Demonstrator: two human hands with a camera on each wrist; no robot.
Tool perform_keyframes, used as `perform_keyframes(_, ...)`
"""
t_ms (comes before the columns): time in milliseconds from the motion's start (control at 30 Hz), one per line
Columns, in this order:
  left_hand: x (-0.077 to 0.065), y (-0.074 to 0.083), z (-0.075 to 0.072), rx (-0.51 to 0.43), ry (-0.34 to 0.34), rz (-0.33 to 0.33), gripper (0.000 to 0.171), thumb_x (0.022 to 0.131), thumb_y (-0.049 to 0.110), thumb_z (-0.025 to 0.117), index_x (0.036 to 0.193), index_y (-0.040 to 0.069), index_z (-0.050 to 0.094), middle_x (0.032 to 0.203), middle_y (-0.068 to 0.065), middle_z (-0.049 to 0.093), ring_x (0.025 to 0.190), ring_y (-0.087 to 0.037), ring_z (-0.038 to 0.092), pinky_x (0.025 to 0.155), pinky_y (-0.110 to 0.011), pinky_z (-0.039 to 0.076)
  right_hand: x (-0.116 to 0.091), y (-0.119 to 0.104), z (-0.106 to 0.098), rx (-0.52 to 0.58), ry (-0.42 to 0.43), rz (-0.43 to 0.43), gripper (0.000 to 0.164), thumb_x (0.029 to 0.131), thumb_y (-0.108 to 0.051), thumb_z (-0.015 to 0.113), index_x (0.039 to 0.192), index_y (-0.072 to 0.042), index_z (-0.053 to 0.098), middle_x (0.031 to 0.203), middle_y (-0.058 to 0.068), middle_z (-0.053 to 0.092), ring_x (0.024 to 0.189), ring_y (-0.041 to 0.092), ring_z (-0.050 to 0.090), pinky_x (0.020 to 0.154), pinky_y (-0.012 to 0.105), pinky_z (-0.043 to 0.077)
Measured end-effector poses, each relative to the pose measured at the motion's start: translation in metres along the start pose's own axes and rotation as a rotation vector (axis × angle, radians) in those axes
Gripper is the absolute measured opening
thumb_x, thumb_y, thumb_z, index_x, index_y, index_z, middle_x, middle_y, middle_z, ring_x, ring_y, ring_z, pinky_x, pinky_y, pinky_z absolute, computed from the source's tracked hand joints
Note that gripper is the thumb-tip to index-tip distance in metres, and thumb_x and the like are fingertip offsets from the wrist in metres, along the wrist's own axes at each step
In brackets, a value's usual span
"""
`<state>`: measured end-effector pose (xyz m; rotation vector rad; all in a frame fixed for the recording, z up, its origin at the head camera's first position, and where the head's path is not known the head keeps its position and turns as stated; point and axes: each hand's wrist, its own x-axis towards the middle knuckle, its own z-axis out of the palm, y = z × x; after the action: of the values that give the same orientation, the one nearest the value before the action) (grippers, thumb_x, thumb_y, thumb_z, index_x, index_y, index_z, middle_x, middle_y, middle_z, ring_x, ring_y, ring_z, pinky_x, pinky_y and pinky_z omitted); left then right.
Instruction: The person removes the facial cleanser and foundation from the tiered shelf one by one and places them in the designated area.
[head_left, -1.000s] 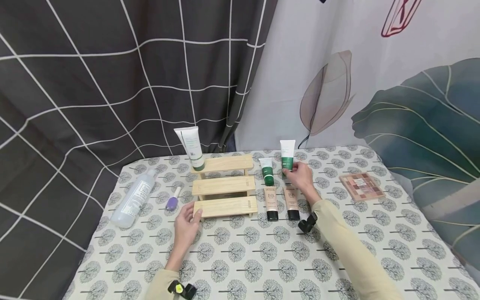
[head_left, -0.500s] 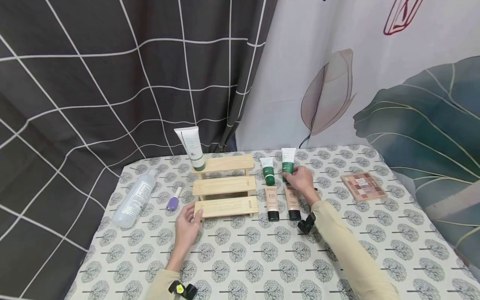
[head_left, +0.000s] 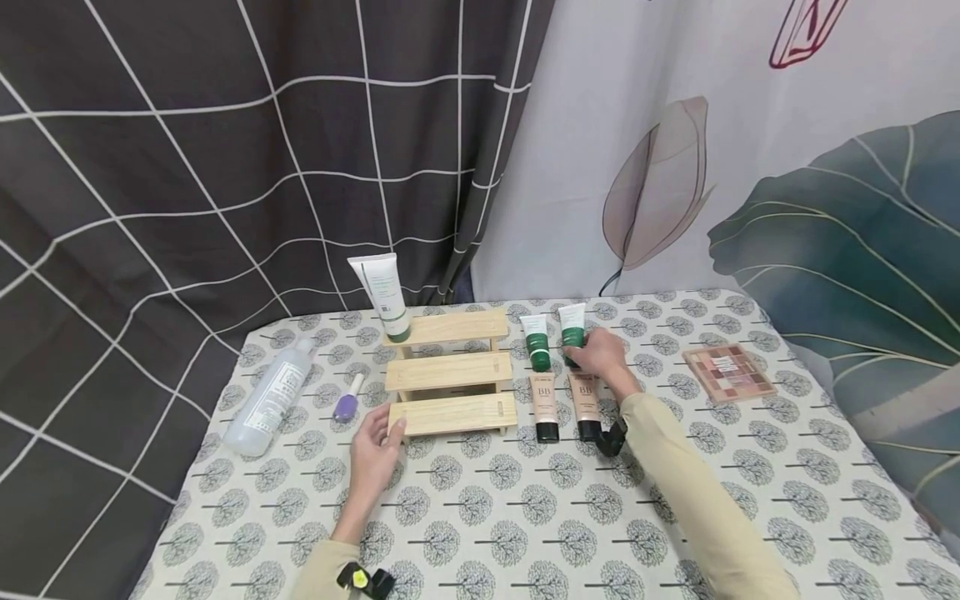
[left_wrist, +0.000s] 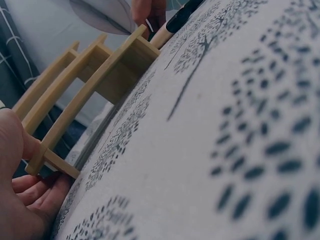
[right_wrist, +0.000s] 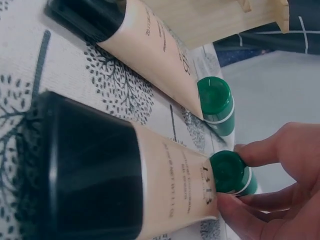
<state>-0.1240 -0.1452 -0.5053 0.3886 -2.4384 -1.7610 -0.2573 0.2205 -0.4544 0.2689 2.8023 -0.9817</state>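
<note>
My left hand (head_left: pixel 374 451) grips the left end of the lowest step of a three-tier wooden display rack (head_left: pixel 452 414); in the left wrist view the thumb lies over the step's corner and the fingers reach below it. To the right of the rack, my right hand (head_left: pixel 602 353) pinches a white-and-green squeeze tube (head_left: pixel 572 323) near its green cap (right_wrist: pixel 229 171). A similar tube (head_left: pixel 536 340) lies just left of it. Two beige BB cream tubes (head_left: pixel 543 398) with black caps lie nearer me. On the top step stands a larger white tube (head_left: pixel 386 293), cap down.
Left of the rack lie a clear bottle (head_left: pixel 272 398) and a small purple nail polish bottle (head_left: pixel 348 402). A makeup palette (head_left: pixel 729 372) lies at the right on the tree-patterned tablecloth (head_left: pixel 525 508). Curtains hang behind the table.
My right hand has lowered the white-and-green tube from a raised position toward the cloth, beside the similar tube, shifting slightly left at the end. The left hand stays on the rack.
</note>
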Motion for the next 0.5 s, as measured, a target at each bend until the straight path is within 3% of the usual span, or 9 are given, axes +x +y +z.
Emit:
perform_keyframes(167, 0.0007, -0.0013, -0.0002, 0.001, 0.008, 0.001, 0.048, 0.099, 0.014, 0.063, 0.144, 0.004, 0.05, 0.134, -0.021, 0.063, 0.12, -0.033, 0.064, 0.106, -0.043, 0.055, 0.0027, 0.0017, -0.0013, -0.011, -0.002, -0.005, 0.032, 0.093, -0.032, 0.07, 0.088, -0.001, 0.063, 0.073, 0.007, 0.06, 0.063, 0.018, 0.055, 0.055, 0.025, 0.047)
perform_keyframes(367, 0.0004, -0.002, 0.0, 0.007, 0.005, 0.002, 0.048, 0.099, 0.014, 0.062, 0.145, 0.003, 0.049, 0.134, -0.022, 0.062, 0.12, -0.034, 0.064, 0.105, -0.043, 0.055, 0.0019, 0.0059, -0.0046, -0.007, -0.026, -0.017, 0.044, 0.094, -0.036, 0.068, 0.107, 0.006, 0.064, 0.099, 0.021, 0.067, 0.086, 0.029, 0.064, 0.077, 0.037, 0.057)
perform_keyframes(500, 0.0003, -0.0019, 0.0, 0.008, 0.005, 0.002, 0.048, 0.099, 0.014, 0.062, 0.145, 0.003, 0.049, 0.135, -0.022, 0.063, 0.12, -0.034, 0.064, 0.104, -0.04, 0.056, 0.0009, 0.0064, -0.0058, -0.006, -0.056, -0.012, 0.046, 0.095, -0.037, 0.066, 0.111, 0.006, 0.062, 0.105, 0.023, 0.067, 0.092, 0.032, 0.065, 0.083, 0.042, 0.058)
